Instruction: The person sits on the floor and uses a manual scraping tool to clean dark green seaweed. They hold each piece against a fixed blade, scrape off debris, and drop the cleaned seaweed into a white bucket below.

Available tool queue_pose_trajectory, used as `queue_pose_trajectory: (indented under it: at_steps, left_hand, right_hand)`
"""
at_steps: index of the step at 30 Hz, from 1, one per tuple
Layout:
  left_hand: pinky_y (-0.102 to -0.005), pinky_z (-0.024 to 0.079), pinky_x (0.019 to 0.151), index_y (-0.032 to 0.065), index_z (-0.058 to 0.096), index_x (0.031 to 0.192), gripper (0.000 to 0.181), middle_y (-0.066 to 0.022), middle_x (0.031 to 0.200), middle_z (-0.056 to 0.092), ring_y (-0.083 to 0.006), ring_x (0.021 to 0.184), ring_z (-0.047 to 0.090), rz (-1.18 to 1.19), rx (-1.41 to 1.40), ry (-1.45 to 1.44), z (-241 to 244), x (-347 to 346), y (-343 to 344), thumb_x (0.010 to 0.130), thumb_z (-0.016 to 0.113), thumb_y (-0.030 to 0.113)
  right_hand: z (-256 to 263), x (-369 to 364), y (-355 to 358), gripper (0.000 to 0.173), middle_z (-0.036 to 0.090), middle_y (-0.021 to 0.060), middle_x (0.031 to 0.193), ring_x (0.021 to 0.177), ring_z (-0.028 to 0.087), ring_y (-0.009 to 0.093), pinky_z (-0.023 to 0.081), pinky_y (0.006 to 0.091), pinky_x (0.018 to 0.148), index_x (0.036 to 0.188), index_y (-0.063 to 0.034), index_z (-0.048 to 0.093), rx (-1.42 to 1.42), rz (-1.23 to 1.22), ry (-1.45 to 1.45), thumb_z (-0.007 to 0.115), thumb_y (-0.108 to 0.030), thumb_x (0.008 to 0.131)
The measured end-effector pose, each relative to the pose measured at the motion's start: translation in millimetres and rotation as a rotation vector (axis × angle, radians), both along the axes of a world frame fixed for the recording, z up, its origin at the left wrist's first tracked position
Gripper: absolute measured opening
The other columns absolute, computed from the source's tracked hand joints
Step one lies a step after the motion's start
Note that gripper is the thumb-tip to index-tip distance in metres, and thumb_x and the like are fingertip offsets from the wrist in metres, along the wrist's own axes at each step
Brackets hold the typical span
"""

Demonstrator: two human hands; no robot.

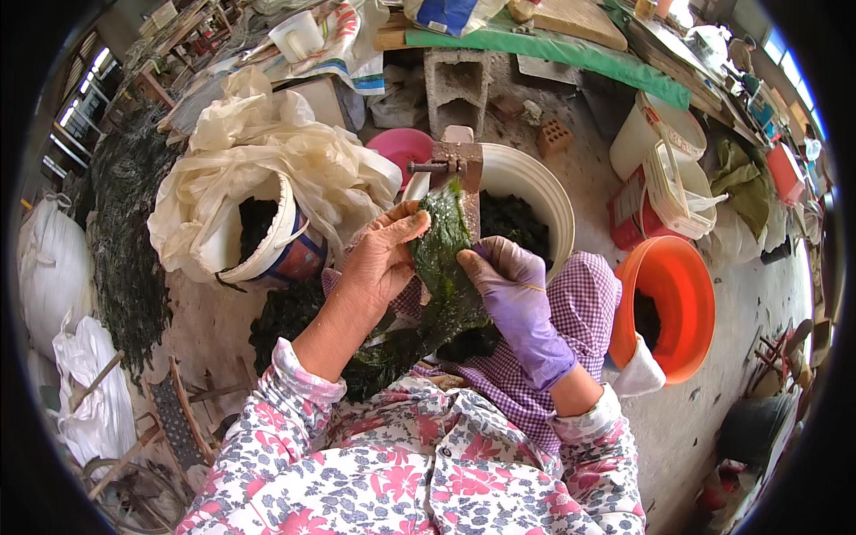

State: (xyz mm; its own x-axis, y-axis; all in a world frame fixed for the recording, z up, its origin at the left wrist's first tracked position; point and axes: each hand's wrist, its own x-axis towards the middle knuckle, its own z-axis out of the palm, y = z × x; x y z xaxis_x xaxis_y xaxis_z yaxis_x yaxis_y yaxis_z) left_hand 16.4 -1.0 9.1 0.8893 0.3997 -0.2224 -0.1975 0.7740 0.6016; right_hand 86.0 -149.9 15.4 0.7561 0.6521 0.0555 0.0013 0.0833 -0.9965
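Between my hands a wet dark green seaweed blade (441, 241) is held up, its lower part trailing onto a heap of seaweed (381, 368) at my lap. My left hand (384, 257), bare, grips the blade's left edge between thumb and fingers. My right hand (511, 287), in a purple glove, pinches its right edge. Right behind the blade stands a rusty metal post with a bolt (461, 160); whether the blade touches it I cannot tell. Beyond is a white bucket (558, 194) with dark seaweed (515, 224) inside.
Left of my hands is a bucket (287, 234) draped with a plastic sheet (247, 147). An orange bucket (702, 314) with a white cloth (642, 371) on its rim stands right. A pink basin (401, 150), a concrete block (458, 87) and a plank table (548, 53) lie ahead.
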Motion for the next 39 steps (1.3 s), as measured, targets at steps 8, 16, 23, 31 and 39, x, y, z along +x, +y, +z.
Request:
queue_pose_trajectory:
  at_steps: [8, 16, 23, 31, 39]
  left_hand:
    - [-0.0284, 0.052, 0.069, 0.0052, 0.059, 0.094, 0.018, -0.0055, 0.086, 0.063, -0.0147, 0.077, 0.062, -0.009, 0.083, 0.046, -10.5, 15.0, -8.4, 0.077, 0.063, 0.004]
    - [-0.0263, 0.050, 0.070, 0.0016, 0.059, 0.099, 0.017, -0.0181, 0.097, 0.062, -0.0163, 0.084, 0.061, 0.008, 0.473, -0.066, 3.0, 13.0, -14.0, 0.085, 0.055, 0.011]
    - [-0.0170, 0.042, 0.063, -0.0072, 0.060, 0.089, 0.014, -0.0012, 0.076, 0.060, -0.0037, 0.070, 0.050, 0.334, 1.037, -0.020, 10.8, 8.3, -23.1, 0.080, 0.063, 0.003]
    - [-0.0178, 0.043, 0.068, -0.0013, 0.061, 0.088, 0.015, -0.0003, 0.081, 0.060, -0.0048, 0.074, 0.052, 0.105, 0.746, 0.010, 2.3, 13.6, -19.0, 0.079, 0.065, 0.010]
    - [-0.0237, 0.045, 0.069, -0.0027, 0.056, 0.096, 0.022, -0.0047, 0.084, 0.062, -0.0082, 0.075, 0.053, 0.117, 0.999, 0.061, -6.7, 6.6, -14.4, 0.082, 0.062, 0.013]
  right_hand:
    - [-19.2, 3.8, -4.8, 0.011, 0.058, 0.0026, 0.067, 0.061, 0.052, 0.006, 0.043, 0.0227, 0.054, 0.085, -0.0005, 0.058, -0.131, -0.030, -0.247, 0.064, -0.005, 0.077]
    - [-5.0, 8.5, -1.6, 0.029, 0.059, 0.0012, 0.084, 0.076, 0.054, 0.006, 0.046, 0.0201, 0.069, 0.104, 0.0000, 0.054, 0.137, 0.096, 0.371, 0.066, -0.006, 0.078]
    - [1.6, 6.0, 13.8, 0.006, 0.062, 0.0006, 0.074, 0.062, 0.053, 0.004, 0.046, 0.0179, 0.058, 0.085, 0.0003, 0.064, 0.207, -0.111, 0.440, 0.062, -0.002, 0.080]
    - [-1.0, 11.0, 13.8, 0.011, 0.062, -0.0002, 0.076, 0.066, 0.050, 0.002, 0.043, 0.0169, 0.060, 0.088, 0.0022, 0.063, 0.066, -0.113, 0.157, 0.060, -0.006, 0.083]
    - [-9.3, 24.4, 1.1, 0.029, 0.062, -0.0008, 0.077, 0.068, 0.051, 0.004, 0.044, 0.0198, 0.059, 0.095, 0.0027, 0.062, -0.036, 0.310, 0.291, 0.062, -0.024, 0.083]
